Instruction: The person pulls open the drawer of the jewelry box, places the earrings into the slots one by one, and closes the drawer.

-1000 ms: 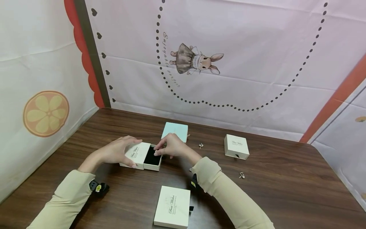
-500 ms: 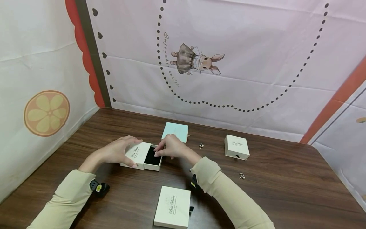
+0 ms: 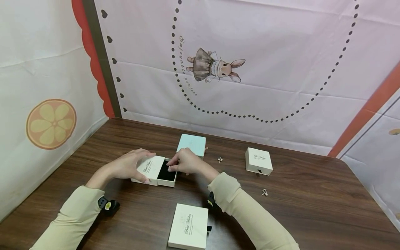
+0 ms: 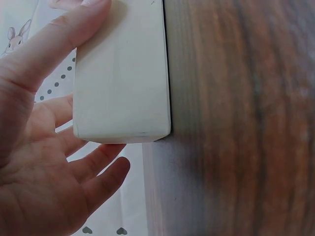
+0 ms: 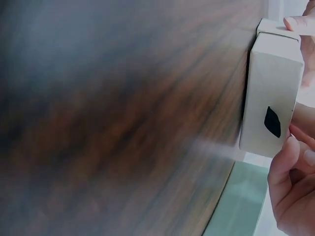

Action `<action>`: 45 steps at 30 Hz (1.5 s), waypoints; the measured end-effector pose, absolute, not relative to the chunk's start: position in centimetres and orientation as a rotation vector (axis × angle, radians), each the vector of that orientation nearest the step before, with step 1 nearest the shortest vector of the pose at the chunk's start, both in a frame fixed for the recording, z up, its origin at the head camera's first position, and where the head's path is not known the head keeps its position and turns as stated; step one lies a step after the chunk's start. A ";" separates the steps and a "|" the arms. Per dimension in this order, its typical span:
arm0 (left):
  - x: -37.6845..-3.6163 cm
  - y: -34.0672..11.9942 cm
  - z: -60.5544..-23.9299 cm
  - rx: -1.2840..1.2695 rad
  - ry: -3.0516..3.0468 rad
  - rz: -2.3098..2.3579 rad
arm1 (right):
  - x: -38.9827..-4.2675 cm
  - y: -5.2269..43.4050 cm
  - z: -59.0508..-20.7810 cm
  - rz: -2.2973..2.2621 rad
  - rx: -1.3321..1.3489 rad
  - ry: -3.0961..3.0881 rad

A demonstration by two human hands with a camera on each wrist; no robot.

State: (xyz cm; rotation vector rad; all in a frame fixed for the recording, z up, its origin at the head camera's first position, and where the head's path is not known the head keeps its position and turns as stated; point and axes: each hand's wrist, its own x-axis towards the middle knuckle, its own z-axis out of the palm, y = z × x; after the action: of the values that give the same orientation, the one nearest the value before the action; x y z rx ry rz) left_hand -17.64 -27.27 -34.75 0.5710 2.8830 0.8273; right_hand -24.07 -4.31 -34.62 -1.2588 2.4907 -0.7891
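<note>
My left hand point(image 3: 129, 164) grips the sleeve of a white "Best Wishes" jewelry box point(image 3: 151, 166), thumb on the near side and fingers beyond it. The box's drawer is pulled out to the right, showing a black pad point(image 3: 166, 172). Over that pad my right hand point(image 3: 187, 161) pinches with thumb and index finger at a tiny earring, mostly hidden by the fingertips. In the left wrist view the sleeve's plain end point(image 4: 123, 73) shows beside the palm. The right wrist view shows the drawer's front with a black pull tab point(image 5: 272, 122), the right fingers just behind.
A light blue box point(image 3: 193, 143) lies behind my right hand. Another white box point(image 3: 189, 225) lies near the front, and a smaller white box point(image 3: 258, 160) sits at the right. Small earrings lie on the table, one group point(image 3: 220, 159) near the blue box, another point(image 3: 264, 192) farther right.
My right fingertips have shifted slightly left over the black pad. The left hand and the box stay in place.
</note>
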 end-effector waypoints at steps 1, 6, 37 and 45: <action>-17.6 -27.3 -34.7 0.573 2.883 0.826 | -24.0 -4.3 -34.6 -0.796 -1.257 2.489; -17.5 -27.3 -34.6 0.570 2.881 0.824 | -24.0 -4.5 -34.7 -0.759 -1.281 2.527; -17.6 -27.3 -34.7 0.579 2.883 0.804 | -24.1 -4.3 -34.8 -0.770 -1.320 2.512; -17.7 -27.4 -34.8 0.581 2.884 0.798 | -24.3 -3.4 -34.6 -0.958 -1.084 2.415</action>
State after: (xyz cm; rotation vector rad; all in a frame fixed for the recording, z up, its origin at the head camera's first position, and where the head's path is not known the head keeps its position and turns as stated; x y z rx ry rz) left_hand -17.72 -27.36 -34.77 0.5811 2.8840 0.7984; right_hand -24.31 -3.35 -34.56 -1.0840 2.4147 -0.9578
